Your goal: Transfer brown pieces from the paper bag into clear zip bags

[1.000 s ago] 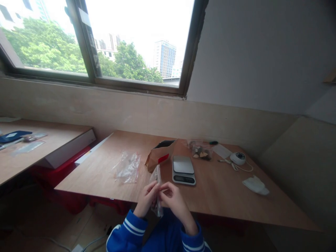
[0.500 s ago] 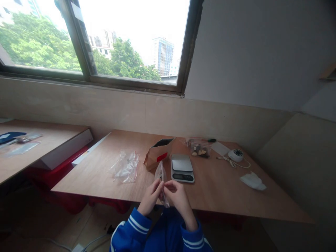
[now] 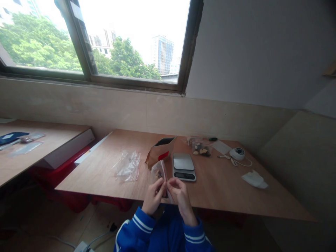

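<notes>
Between my two hands is a clear zip bag (image 3: pixel 158 168) with a reddish strip along its edge and small pale and dark pieces inside. My left hand (image 3: pixel 154 196) is closed on the bag's left side. Fingers pinched, my right hand (image 3: pixel 179 196) grips the strip edge on the right. Just behind the bag stands a brown paper pouch (image 3: pixel 156 154), its top gaping and a red label on its front. A kitchen scale (image 3: pixel 184 166) with a silver plate lies right of the pouch.
Crumpled clear bags (image 3: pixel 127 166) lie on the table's left. Behind the scale is a bag of stone-like pieces (image 3: pixel 201 149). A white dome camera (image 3: pixel 237 153) with its cable and a crumpled white tissue (image 3: pixel 254 179) lie at right. The table's front edge (image 3: pixel 225 209) is close to my hands.
The bag has turned so more of its face and contents show. My right hand has shifted slightly along its strip edge. The whole view has moved slightly.
</notes>
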